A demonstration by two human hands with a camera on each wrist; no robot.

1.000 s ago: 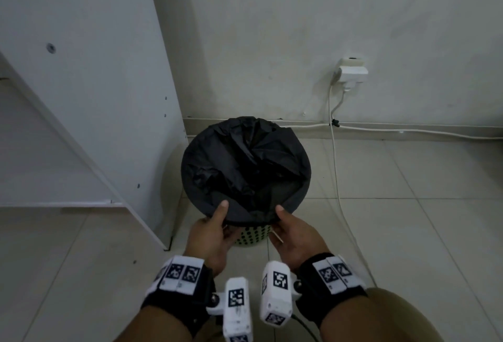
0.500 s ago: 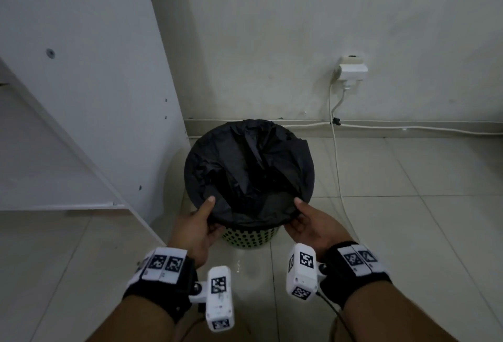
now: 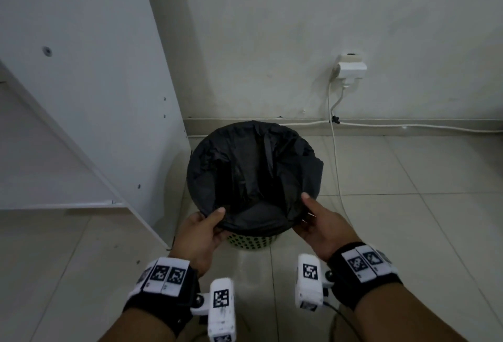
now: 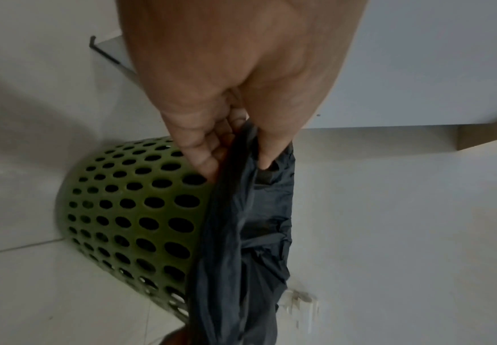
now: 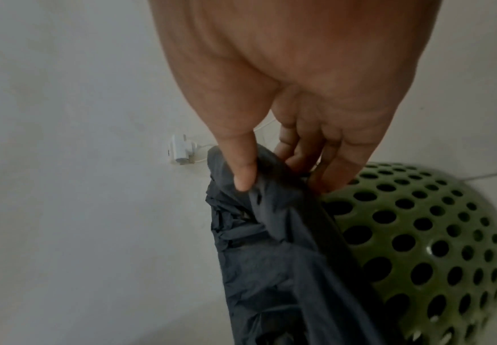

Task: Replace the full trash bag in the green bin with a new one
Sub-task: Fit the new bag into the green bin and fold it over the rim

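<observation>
A green perforated bin (image 3: 251, 242) stands on the tiled floor against the wall, lined with a black trash bag (image 3: 253, 170) folded over its rim. My left hand (image 3: 202, 228) pinches the bag's edge at the near left of the rim, thumb on top and fingers underneath. My right hand (image 3: 317, 220) pinches the edge at the near right the same way. The left wrist view shows the bag (image 4: 250, 221) caught between thumb and fingers beside the bin wall (image 4: 129, 210). The right wrist view shows the bag (image 5: 276, 233) gripped beside the bin (image 5: 418, 233).
A white cabinet panel (image 3: 95, 83) stands close on the bin's left. A white plug adapter (image 3: 351, 68) sits in the wall socket, and its cable (image 3: 336, 162) runs down along the floor just right of the bin. Tiled floor stretches to the right.
Both hands have slid apart along the near rim, the left toward the left side and the right toward the right side, still holding the bag's edge.
</observation>
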